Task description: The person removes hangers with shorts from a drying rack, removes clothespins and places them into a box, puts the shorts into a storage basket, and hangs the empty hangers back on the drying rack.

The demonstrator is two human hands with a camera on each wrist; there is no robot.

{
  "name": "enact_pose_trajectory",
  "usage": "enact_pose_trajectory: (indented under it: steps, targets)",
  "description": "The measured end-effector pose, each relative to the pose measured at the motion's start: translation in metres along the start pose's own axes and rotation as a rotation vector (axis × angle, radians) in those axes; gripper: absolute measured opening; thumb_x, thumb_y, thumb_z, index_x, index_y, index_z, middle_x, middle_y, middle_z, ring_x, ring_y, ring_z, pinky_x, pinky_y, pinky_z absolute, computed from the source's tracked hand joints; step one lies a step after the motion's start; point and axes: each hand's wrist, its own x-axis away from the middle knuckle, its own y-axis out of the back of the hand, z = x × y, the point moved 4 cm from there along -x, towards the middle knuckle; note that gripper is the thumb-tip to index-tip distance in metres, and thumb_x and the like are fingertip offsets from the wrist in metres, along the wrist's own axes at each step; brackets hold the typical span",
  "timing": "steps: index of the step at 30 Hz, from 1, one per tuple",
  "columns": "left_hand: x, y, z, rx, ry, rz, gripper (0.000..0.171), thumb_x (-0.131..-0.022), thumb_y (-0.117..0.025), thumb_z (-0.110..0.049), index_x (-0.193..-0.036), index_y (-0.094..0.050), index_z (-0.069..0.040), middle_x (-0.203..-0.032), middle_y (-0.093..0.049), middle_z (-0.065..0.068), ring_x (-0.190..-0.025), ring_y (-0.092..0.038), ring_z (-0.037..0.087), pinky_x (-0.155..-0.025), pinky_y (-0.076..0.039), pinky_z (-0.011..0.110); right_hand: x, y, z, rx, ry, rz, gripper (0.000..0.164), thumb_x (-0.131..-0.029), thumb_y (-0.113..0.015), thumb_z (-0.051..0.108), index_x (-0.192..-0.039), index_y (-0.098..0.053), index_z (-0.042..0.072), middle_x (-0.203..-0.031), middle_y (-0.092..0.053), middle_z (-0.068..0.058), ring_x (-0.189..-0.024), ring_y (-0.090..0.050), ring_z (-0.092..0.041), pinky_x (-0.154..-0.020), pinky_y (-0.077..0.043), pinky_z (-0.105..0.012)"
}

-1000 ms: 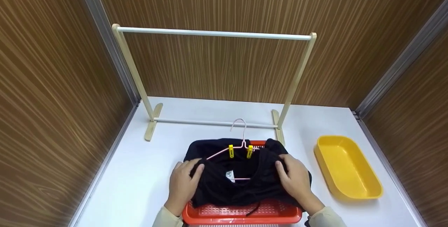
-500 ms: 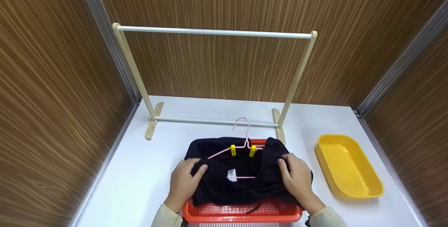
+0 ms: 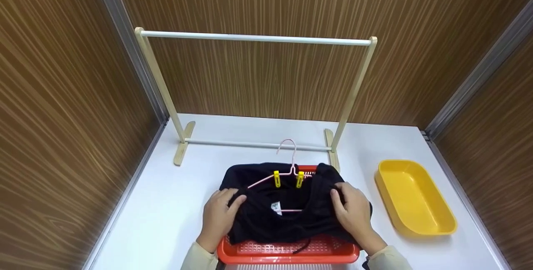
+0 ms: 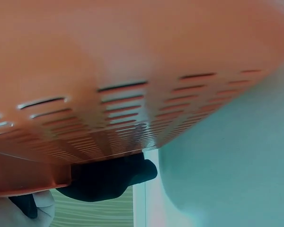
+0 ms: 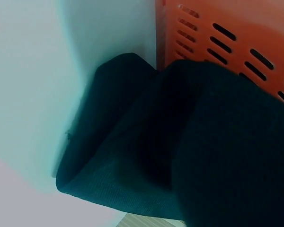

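Observation:
A black garment [image 3: 283, 230] with a white label [image 3: 276, 208] in its neck opening lies over the red basket [image 3: 291, 258]. Inside that opening is a pink hanger [image 3: 260, 181], its hook standing out above the cloth toward the rack. Two yellow clips [image 3: 277, 179] sit on the hanger near the hook. My left hand [image 3: 218, 216] pinches the garment at its left shoulder, thumb on top. On the opposite shoulder my right hand [image 3: 353, 211] grips the cloth the same way. In the right wrist view, dark fabric [image 5: 128, 146] hangs beside the basket and hides the hand.
Behind the basket stands a rack with wooden legs and a white top rail [image 3: 254, 37]. A yellow tray [image 3: 416, 199] is on the right of the white table [image 3: 158, 211]. Wood-patterned panels [image 3: 258, 82] enclose the back and sides.
Over the second, the hanger and its hook have shifted slightly right within the garment. Both hands keep their grip on the shoulders, almost still.

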Motion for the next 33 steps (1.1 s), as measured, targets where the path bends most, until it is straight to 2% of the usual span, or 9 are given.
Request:
enact_pose_trajectory:
  steps: [5, 8, 13, 17, 22, 26, 33]
  targets:
    - [0.0, 0.0, 0.001, 0.006, 0.003, 0.005, 0.026, -0.096, -0.072, -0.043, -0.104, -0.078, -0.019, -0.097, -0.074, -0.008, -0.088, -0.065, 0.013, -0.08, -0.054, 0.037, -0.001, -0.001, 0.0, -0.015, 0.01, 0.032, 0.013, -0.094, -0.069, 0.016, -0.105, -0.07, 0.008, -0.094, -0.073, -0.007, -0.082, -0.068, -0.032, -0.071, -0.051, -0.051]
    - [0.001, 0.0, 0.002, -0.003, 0.009, 0.002, 0.027, -0.097, -0.072, -0.042, -0.104, -0.078, -0.018, -0.097, -0.074, -0.007, -0.089, -0.065, 0.014, -0.08, -0.054, 0.037, -0.003, -0.002, 0.001, -0.046, 0.025, 0.103, 0.021, -0.096, -0.069, 0.016, -0.114, -0.069, 0.007, -0.103, -0.073, -0.009, -0.093, -0.068, -0.032, -0.081, -0.052, -0.051]
    - [0.002, 0.0, 0.003, -0.01, 0.016, 0.008, 0.031, -0.097, -0.071, -0.043, -0.106, -0.079, -0.015, -0.098, -0.075, -0.005, -0.09, -0.066, 0.016, -0.081, -0.055, 0.038, -0.012, 0.004, 0.006, -0.114, 0.016, 0.22, 0.04, -0.096, -0.07, 0.015, -0.133, -0.061, 0.001, -0.118, -0.066, -0.012, -0.111, -0.062, -0.03, -0.098, -0.046, -0.049]
    - [0.002, 0.0, 0.002, -0.015, 0.02, 0.019, 0.032, -0.097, -0.07, -0.044, -0.107, -0.079, -0.015, -0.097, -0.075, -0.004, -0.089, -0.066, 0.016, -0.08, -0.055, 0.039, -0.027, 0.015, 0.018, -0.139, 0.021, 0.235, 0.05, -0.091, -0.076, 0.012, -0.136, -0.059, -0.001, -0.116, -0.063, -0.012, -0.106, -0.061, -0.024, -0.095, -0.048, -0.046]
    - [0.001, 0.001, 0.002, -0.027, 0.022, 0.02, 0.031, -0.097, -0.071, -0.044, -0.106, -0.078, -0.015, -0.096, -0.074, -0.004, -0.087, -0.066, 0.016, -0.079, -0.055, 0.038, -0.05, 0.023, 0.044, -0.135, 0.1, 0.264, 0.051, -0.087, -0.079, 0.012, -0.134, -0.061, 0.001, -0.119, -0.063, -0.011, -0.103, -0.064, -0.022, -0.092, -0.054, -0.046]
    - [0.0, 0.001, 0.002, -0.028, 0.025, 0.024, 0.032, -0.097, -0.07, -0.045, -0.106, -0.078, -0.016, -0.096, -0.074, -0.005, -0.087, -0.065, 0.015, -0.079, -0.055, 0.038, -0.066, 0.016, 0.059, -0.13, 0.153, 0.297, 0.048, -0.089, -0.078, 0.013, -0.132, -0.061, 0.001, -0.118, -0.062, -0.011, -0.103, -0.064, -0.024, -0.093, -0.053, -0.046]
    - [0.001, 0.001, 0.0, -0.012, 0.025, 0.025, 0.031, -0.097, -0.07, -0.045, -0.105, -0.078, -0.016, -0.095, -0.074, -0.005, -0.088, -0.066, 0.015, -0.079, -0.055, 0.038, -0.079, -0.002, 0.068, -0.057, 0.142, 0.44, 0.049, -0.091, -0.077, 0.02, -0.135, -0.061, 0.005, -0.118, -0.062, -0.011, -0.105, -0.063, -0.027, -0.091, -0.053, -0.047]
